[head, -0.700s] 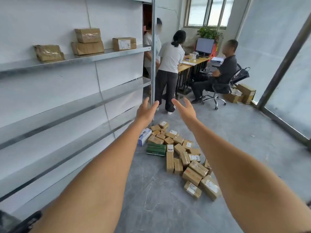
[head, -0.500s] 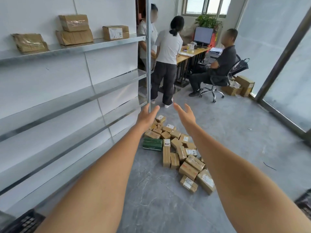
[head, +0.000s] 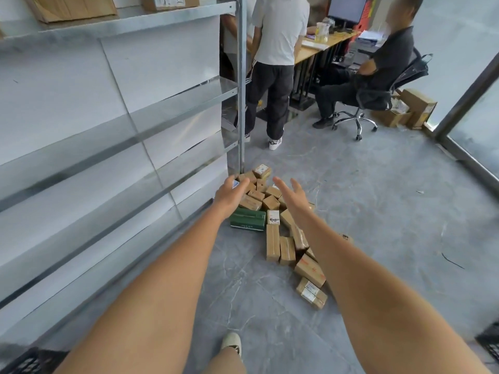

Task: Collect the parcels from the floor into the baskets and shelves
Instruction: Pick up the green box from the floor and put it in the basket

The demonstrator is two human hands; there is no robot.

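A heap of several small cardboard parcels (head: pixel 272 240) lies on the grey floor beside the foot of the metal shelving (head: pixel 167 109). A dark green box (head: pixel 248 219) sits at the heap's left edge. My left hand (head: pixel 231 194) hovers over the heap's far left, fingers spread and empty, partly hiding a white and blue box. Beside it, my right hand (head: pixel 291 194) reaches out over the middle of the heap, open, palm turned inward. Both arms stretch forward. More parcels (head: pixel 73 6) sit on the top shelf.
Black baskets show at the bottom left corner (head: pixel 24 361) and the right edge (head: pixel 490 340). One person stands (head: pixel 275 63) just past the shelf post; another sits on an office chair (head: pixel 378 76) at a desk. Cardboard boxes (head: pixel 413 107) stand by the glass wall.
The view has tilted down and come closer to the heap. Both hands have dropped and now hover right over the parcels; they stay open.
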